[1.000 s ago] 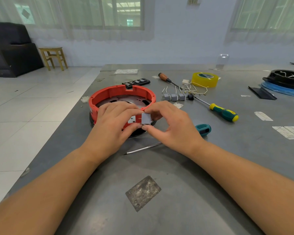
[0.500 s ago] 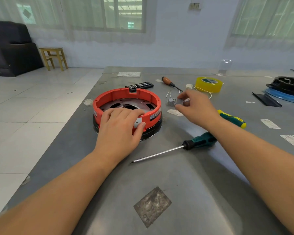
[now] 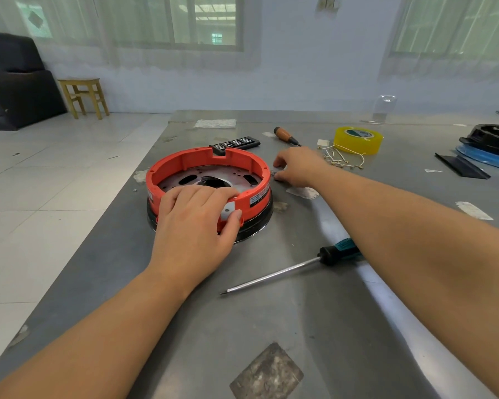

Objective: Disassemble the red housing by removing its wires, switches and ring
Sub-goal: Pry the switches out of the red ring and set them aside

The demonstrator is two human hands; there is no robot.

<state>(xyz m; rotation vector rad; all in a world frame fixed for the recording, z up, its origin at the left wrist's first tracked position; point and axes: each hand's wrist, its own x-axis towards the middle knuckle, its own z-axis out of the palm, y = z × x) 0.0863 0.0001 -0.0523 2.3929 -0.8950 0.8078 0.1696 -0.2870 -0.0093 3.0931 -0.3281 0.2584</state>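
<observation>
Housing (image 3: pixel 185 165) sits mid table (image 3: pixel 300 326), red, round, hard plastic, looks light. Left hand (image 3: pixel 195 223) curls over near rim, thumb on side. Right hand (image 3: pixel 298 168) just right of housing, fingers bent; held thing too hidden to tell. Best hold: rim, both sides.

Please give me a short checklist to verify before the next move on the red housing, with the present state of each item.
1. Left hand steadies the red housing: ok, it grips the near rim.
2. Right hand free: cannot tell, its fingertips hide what is below.
3. Removed wires aside: ok, beside the yellow tape roll.
4. Screwdriver near: ok, on the metal table.
5. Housing empty of switches: cannot tell.
</observation>
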